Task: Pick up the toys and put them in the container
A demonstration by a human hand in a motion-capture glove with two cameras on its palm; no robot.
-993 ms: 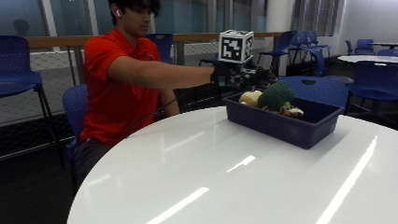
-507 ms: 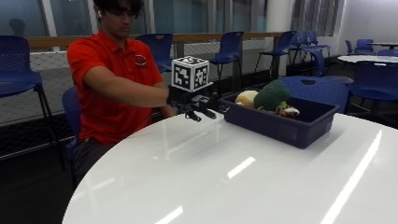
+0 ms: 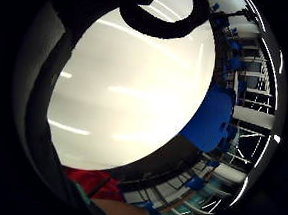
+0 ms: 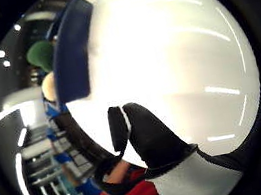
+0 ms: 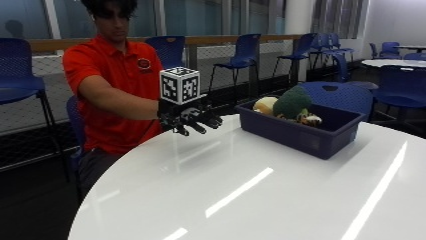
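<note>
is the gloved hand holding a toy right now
No, in the outside view the gloved right hand hangs above the white table with nothing in its fingers, while the toys sit in the blue container.

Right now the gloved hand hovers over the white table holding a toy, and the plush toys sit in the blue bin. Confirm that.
Not quite. The outside view shows the gloved right hand empty, fingers loosely spread above the white table. The plush toys do sit in the blue bin.
</note>
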